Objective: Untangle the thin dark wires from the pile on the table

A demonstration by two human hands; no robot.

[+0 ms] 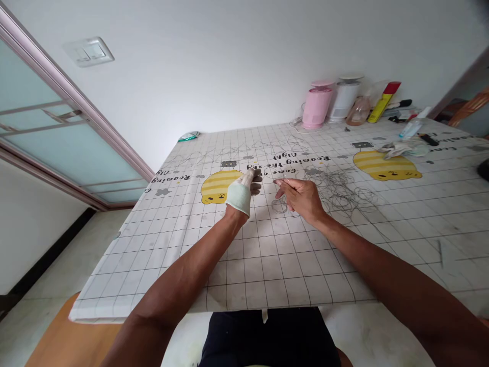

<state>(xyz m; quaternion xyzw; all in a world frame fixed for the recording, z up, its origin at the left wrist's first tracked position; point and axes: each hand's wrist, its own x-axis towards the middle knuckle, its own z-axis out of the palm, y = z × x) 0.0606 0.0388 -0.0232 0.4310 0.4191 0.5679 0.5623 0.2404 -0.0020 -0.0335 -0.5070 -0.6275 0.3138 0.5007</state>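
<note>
My left hand (244, 188), in a whitish work glove with dark fingertips, is held above the table with its fingers closed together. Bare and pinched at thumb and forefinger, my right hand (300, 196) is a short way to its right. Faint strands of thin wire show between the two hands, though the exact grip is too fine to make out. A loose tangle of thin grey wire (340, 191) lies beside and beyond my right hand. More thin strands (233, 149) stretch across the far left of the table.
A checked tablecloth (267, 265) with yellow cartoon prints covers the table. Along the wall stand a pink device (317, 106), a white device (345, 102) and a yellow can (383, 103). A crumpled glove (407, 149) and a clear spray bottle (414, 124) are at the right.
</note>
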